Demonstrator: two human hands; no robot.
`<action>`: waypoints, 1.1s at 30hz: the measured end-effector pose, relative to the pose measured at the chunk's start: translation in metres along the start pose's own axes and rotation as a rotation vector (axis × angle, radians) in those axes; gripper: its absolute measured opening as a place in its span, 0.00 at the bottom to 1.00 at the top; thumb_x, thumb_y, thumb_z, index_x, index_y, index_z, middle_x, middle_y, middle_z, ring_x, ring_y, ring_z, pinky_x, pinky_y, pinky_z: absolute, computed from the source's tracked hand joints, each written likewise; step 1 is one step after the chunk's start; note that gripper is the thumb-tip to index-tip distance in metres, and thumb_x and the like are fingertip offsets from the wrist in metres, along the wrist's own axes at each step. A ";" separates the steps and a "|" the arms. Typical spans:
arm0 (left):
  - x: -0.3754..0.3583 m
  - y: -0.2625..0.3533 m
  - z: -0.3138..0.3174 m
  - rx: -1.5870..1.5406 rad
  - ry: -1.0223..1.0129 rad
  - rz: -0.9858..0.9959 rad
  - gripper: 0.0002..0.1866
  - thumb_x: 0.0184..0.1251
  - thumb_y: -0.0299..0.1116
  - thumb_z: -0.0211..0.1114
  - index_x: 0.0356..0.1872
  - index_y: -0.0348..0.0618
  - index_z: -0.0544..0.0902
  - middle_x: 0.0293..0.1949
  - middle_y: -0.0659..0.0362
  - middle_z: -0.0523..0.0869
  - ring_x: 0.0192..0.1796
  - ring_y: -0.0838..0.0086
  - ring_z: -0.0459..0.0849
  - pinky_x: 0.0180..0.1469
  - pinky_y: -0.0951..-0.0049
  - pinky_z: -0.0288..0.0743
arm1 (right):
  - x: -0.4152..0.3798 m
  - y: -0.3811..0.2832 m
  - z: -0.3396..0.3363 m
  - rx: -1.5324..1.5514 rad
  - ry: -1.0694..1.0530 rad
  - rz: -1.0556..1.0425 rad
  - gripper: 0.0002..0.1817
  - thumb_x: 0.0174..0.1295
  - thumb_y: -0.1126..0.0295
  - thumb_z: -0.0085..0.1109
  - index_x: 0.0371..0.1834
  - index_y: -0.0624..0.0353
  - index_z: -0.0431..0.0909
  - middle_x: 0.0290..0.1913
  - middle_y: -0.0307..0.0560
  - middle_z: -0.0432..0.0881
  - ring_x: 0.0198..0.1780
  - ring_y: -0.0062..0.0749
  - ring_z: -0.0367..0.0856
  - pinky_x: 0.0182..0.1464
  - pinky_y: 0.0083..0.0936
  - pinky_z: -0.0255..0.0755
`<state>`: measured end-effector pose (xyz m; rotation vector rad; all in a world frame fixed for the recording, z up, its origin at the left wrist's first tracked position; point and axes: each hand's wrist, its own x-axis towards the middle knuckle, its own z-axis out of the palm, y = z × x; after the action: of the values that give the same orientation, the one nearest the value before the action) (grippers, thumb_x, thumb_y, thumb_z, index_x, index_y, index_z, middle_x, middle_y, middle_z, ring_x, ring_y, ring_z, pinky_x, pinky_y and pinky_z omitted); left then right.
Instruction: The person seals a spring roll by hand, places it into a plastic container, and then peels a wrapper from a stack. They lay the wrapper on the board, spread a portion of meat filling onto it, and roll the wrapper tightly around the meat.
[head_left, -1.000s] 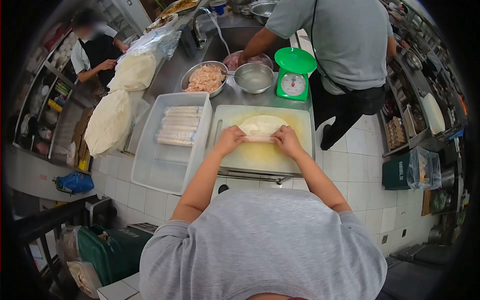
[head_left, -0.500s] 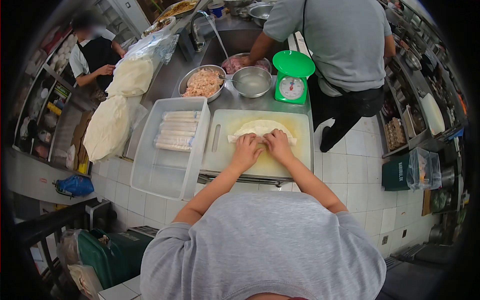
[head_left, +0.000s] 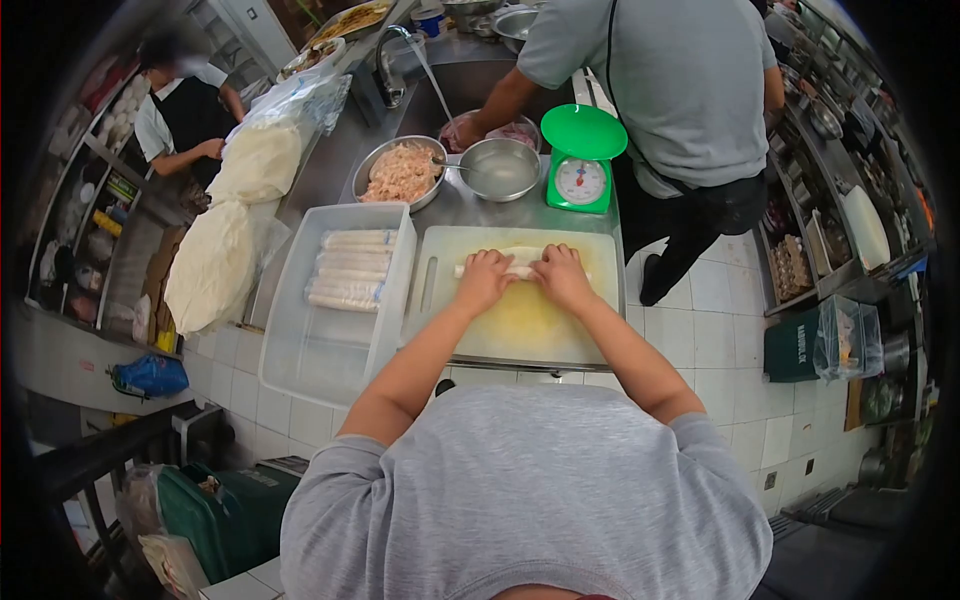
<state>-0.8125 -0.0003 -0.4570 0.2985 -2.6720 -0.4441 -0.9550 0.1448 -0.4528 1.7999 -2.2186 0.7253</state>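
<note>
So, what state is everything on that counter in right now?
Dough roll: mostly rolled up, gripped by left hand and right hand
Cutting board: flat, stained yellow
Plastic tub: uncovered, partly filled
Packed rolls: lined up in the tub
Tap: running
Meat-coloured mix: heaped in its bowl
Scale pan: empty

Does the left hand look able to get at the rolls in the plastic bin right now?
Probably yes: the left hand is on the dough roll, but the bin beside the cutting board has no lid over its rolls.
</note>
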 end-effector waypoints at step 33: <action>-0.008 0.000 0.012 -0.694 0.589 -0.578 0.19 0.65 0.47 0.63 0.42 0.39 0.77 0.41 0.55 0.78 0.47 0.67 0.75 0.48 0.69 0.68 | 0.052 0.018 0.034 0.020 -0.097 -0.007 0.18 0.54 0.66 0.61 0.48 0.59 0.78 0.40 0.50 0.76 0.47 0.44 0.73 0.50 0.39 0.67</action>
<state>-0.8109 0.0051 -0.4702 0.8259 -1.6986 -1.1953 -0.9792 0.0856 -0.4637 1.8892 -2.2716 0.6750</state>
